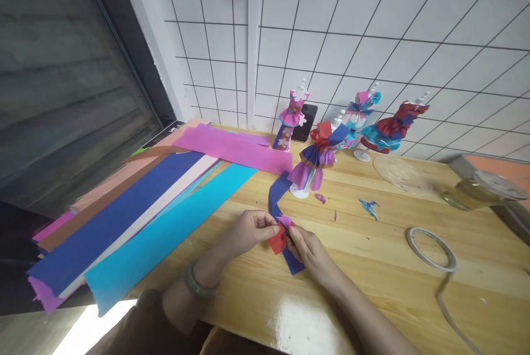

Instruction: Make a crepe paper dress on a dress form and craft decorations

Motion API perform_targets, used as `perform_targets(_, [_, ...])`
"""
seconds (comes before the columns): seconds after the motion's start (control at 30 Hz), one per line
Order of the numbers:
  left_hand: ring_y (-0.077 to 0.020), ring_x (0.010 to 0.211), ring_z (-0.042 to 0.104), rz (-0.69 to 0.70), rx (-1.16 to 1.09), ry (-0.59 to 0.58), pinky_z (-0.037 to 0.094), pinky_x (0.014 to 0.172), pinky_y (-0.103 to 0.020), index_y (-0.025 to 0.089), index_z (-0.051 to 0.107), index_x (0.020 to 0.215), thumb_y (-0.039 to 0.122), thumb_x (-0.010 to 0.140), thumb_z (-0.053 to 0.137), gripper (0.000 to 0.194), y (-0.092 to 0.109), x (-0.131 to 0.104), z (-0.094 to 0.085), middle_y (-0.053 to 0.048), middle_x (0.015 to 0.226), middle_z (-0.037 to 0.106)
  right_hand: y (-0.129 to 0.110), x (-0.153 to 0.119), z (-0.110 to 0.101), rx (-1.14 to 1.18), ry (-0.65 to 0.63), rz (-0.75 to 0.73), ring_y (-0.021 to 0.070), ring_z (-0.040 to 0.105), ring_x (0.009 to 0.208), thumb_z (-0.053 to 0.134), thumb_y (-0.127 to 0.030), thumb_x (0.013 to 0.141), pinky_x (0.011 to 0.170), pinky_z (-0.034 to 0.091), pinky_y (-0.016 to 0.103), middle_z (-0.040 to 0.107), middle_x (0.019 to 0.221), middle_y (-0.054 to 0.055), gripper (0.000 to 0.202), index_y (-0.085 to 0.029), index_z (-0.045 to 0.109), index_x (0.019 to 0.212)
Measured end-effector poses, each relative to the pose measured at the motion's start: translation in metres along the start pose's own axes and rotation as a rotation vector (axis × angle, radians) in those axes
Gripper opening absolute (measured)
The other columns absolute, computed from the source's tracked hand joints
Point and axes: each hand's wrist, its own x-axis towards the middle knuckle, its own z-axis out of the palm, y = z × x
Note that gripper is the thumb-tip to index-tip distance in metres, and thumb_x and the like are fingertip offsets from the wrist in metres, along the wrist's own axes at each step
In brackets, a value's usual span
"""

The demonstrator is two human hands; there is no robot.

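Between the thumb and fingers of my left hand (252, 231) is a small piece of red crepe paper (277, 242) with a pink-purple bit (284, 220) at its top. My right hand (308, 250) is closed on a slim dark tool that looks like small scissors (289, 235), right against the paper; the fingers hide most of it. Under both hands lies a dark blue crepe paper strip (293, 264), bent near its far end. Just beyond stands a small dress form (317, 153) in red, blue and purple paper.
Long crepe strips, including a turquoise one (174, 228) and a pink one (232, 148), cover the left side. More dressed forms (401, 123) and a phone (306, 123) stand by the grid wall. Tape roll (431, 249), jar (476, 192) and paper scraps (368, 207) lie right.
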Motion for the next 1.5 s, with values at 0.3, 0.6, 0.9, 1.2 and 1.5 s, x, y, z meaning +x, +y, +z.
perform_targets(0.3, [-0.0092,0.059,0.051,-0.009,-0.017,-0.035,0.039,0.058,-0.022,0.011,0.061,0.069,0.033,0.068,0.065,0.022,-0.001,0.000,-0.001,-0.002,0.063,0.059,0.003,-0.001,0.000,-0.005,-0.010,0.001,0.0089,0.026,0.052,0.027,-0.044,0.091,0.047,0.023,0.023,0.029,0.059,-0.004,0.035,-0.019,0.034,0.066])
perform_targets(0.6, [-0.0096,0.058,0.053,-0.031,-0.037,-0.046,0.040,0.059,-0.022,0.011,0.062,0.068,0.033,0.067,0.066,0.022,-0.006,0.001,-0.003,-0.002,0.063,0.062,0.002,-0.001,-0.001,-0.054,0.000,0.002,0.0096,0.028,0.051,0.027,-0.045,0.090,0.047,0.024,0.022,0.031,0.058,-0.004,0.037,-0.019,0.034,0.065])
perform_targets(0.9, [-0.0110,0.063,0.055,-0.076,-0.081,-0.048,0.042,0.065,-0.024,0.011,0.063,0.070,0.032,0.064,0.069,0.022,0.000,0.001,-0.003,-0.003,0.067,0.064,0.002,-0.002,0.000,-0.061,0.004,0.000,0.0096,0.028,0.052,0.028,-0.044,0.090,0.046,0.024,0.022,0.031,0.059,-0.003,0.035,-0.019,0.036,0.067])
perform_targets(1.2, [-0.0105,0.065,0.054,-0.074,-0.126,-0.096,0.040,0.063,-0.023,0.010,0.061,0.079,0.036,0.067,0.066,0.029,-0.008,0.003,-0.001,-0.005,0.074,0.063,0.008,0.002,0.003,-0.011,0.097,0.026,0.0100,0.029,0.050,0.027,-0.048,0.089,0.045,0.025,0.023,0.032,0.057,-0.003,0.037,-0.019,0.039,0.069])
perform_targets(1.5, [-0.0093,0.057,0.048,-0.038,0.024,-0.049,0.037,0.056,-0.022,0.011,0.060,0.067,0.037,0.069,0.063,0.026,-0.008,0.003,0.000,-0.002,0.061,0.057,0.010,0.002,0.004,0.006,0.084,0.011,0.0103,0.030,0.052,0.027,-0.047,0.089,0.048,0.027,0.023,0.033,0.060,-0.003,0.036,-0.019,0.039,0.070])
